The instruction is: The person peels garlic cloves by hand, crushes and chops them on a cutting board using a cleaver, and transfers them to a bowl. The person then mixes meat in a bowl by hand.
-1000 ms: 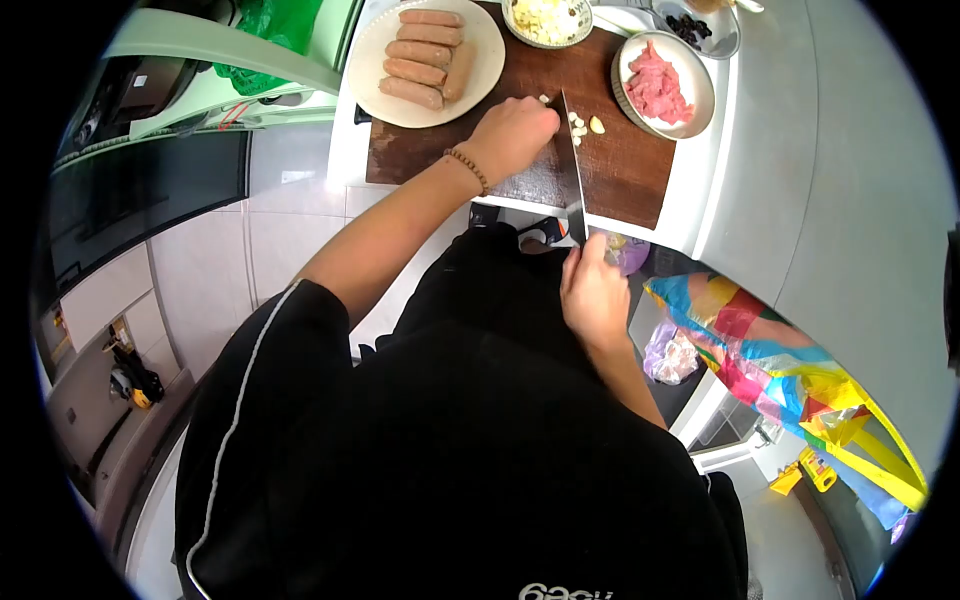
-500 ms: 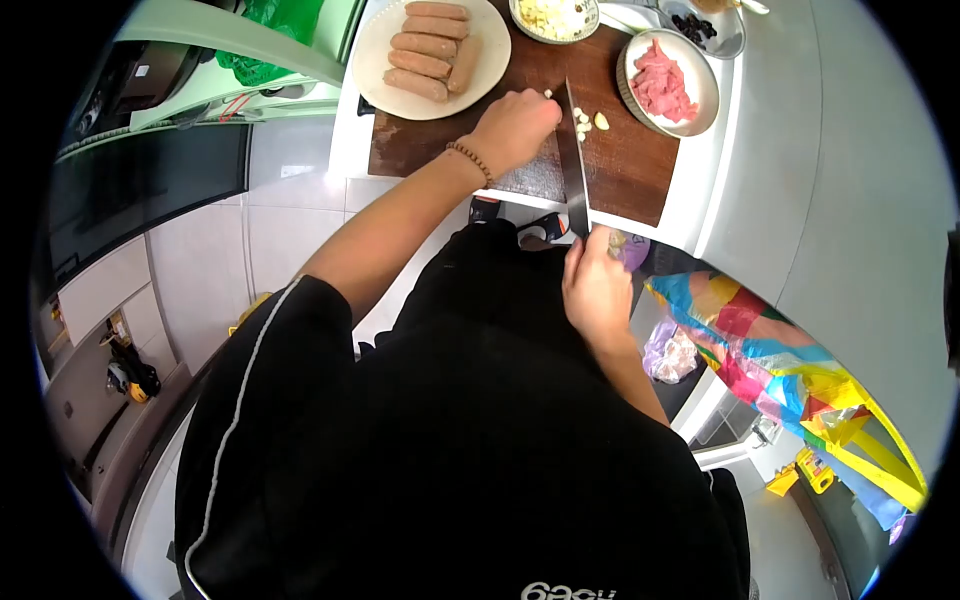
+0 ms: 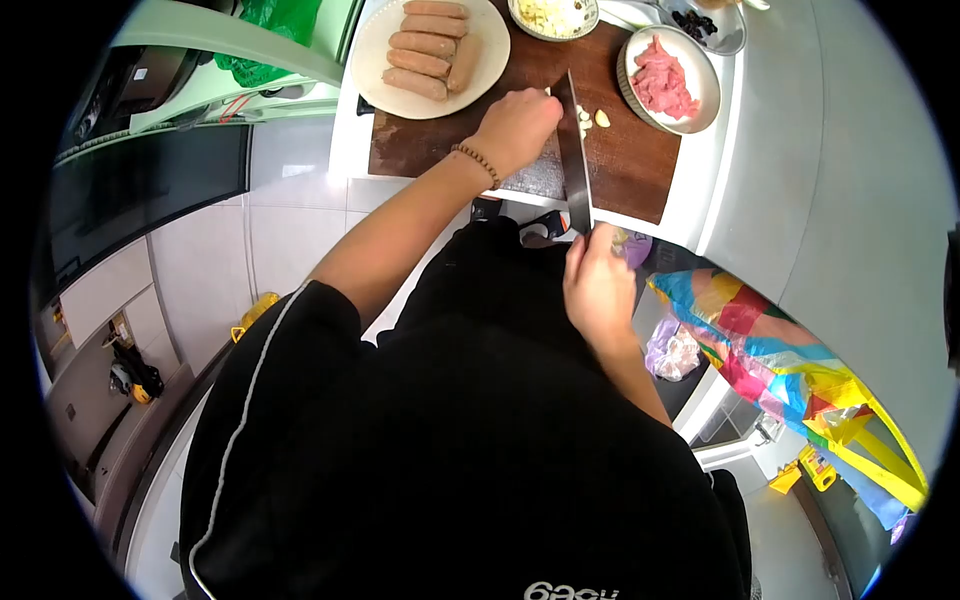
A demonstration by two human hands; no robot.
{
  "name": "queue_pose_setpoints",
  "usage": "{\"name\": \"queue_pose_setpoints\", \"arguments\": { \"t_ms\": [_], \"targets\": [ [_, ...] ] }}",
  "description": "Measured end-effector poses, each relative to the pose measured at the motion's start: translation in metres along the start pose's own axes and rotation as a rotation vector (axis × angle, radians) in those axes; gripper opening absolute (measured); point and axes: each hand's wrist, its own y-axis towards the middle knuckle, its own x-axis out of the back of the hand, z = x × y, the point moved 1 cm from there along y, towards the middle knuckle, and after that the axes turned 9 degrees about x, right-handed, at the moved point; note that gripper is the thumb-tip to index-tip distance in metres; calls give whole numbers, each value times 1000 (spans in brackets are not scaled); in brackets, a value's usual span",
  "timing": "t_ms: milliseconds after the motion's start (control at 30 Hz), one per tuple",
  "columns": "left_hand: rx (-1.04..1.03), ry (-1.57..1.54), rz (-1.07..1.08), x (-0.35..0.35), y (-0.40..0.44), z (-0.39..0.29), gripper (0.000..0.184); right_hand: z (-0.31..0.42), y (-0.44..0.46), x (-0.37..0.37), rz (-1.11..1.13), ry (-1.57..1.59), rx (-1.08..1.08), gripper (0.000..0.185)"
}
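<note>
My right hand (image 3: pixel 601 285) is wrapped round the handle of a long kitchen knife (image 3: pixel 574 160), whose blade points away from me across the dark wooden cutting board (image 3: pixel 640 172). Left of the blade, my left hand (image 3: pixel 522 125) is closed with bent fingertips against the board; a pale bit of garlic (image 3: pixel 548 91) shows at its fingers, the rest hidden. Small cut garlic pieces (image 3: pixel 584 122) lie just right of the blade, beside a larger yellowish garlic piece (image 3: pixel 602 118).
A white plate of sausages (image 3: pixel 490 80) rests at the board's far left. Behind stands a bowl of chopped pale food (image 3: pixel 555 18); to the right, a bowl of sliced pink meat (image 3: pixel 712 95) and a bowl with dark pieces (image 3: pixel 735 40). A colourful bag (image 3: pixel 770 340) is at lower right.
My left hand has shifted slightly right, closer to the blade. The knife has moved very little, and its blade now covers some of the cut garlic.
</note>
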Motion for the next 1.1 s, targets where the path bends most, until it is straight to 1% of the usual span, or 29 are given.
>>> {"name": "queue_pose_setpoints", "arguments": {
  "t_ms": [33, 67, 167, 200, 267, 333, 433, 467, 567, 633, 667, 767, 800, 900, 933, 1033, 1100],
  "targets": [
    [20, 16, 34, 4, 0, 0, 8, -6, 0, -12, 12, -14, -1, 22],
    [30, 21, 11, 1, 1, 1, 8, -13, -3, -19, 38, -15, -24, 22],
    [-10, 31, -21, 4, 0, -1, 8, 12, 2, 17, -11, 11, -20, 22],
    [-8, 26, -45, 4, -2, -3, 9, 14, 2, 19, -34, 16, -11, 22],
    [20, 33, -1, 5, -1, -7, 9, -4, -4, -7, -8, 17, -17, 22],
    [51, 54, -3, 10, -2, -8, 8, -1, -1, -10, 12, -19, -33, 20],
    [26, 14, -24, 10, -2, -5, 8, 12, 3, 16, -30, 28, 17, 20],
    [10, 18, -4, 3, 2, 1, 9, 8, 3, 10, -46, 32, 34, 20],
    [40, 42, 0, 10, 0, -4, 9, -14, -3, -25, -38, -7, 16, 20],
    [38, 67, 3, 14, -2, -5, 8, 0, 1, -1, -34, 23, 21, 21],
    [39, 59, -1, 15, -4, -7, 8, 10, 4, 12, -28, -34, 31, 25],
    [20, 57, -15, 8, -2, -6, 7, 0, 1, -9, -69, -3, 62, 24],
    [28, 59, -10, 8, -2, -5, 7, 2, 5, -12, -50, -20, 56, 22],
    [15, 43, -44, 0, -3, 2, 7, 7, 4, 7, -10, -43, 34, 21],
    [15, 31, -47, 0, -5, 2, 8, 12, 6, 13, -31, -2, 48, 22],
    [26, 48, -28, 4, -1, 1, 10, -5, 4, -20, -28, -29, 37, 22],
    [14, 50, -39, 4, -4, 3, 10, 0, 10, -12, -27, -29, 53, 23]
  ]
}}
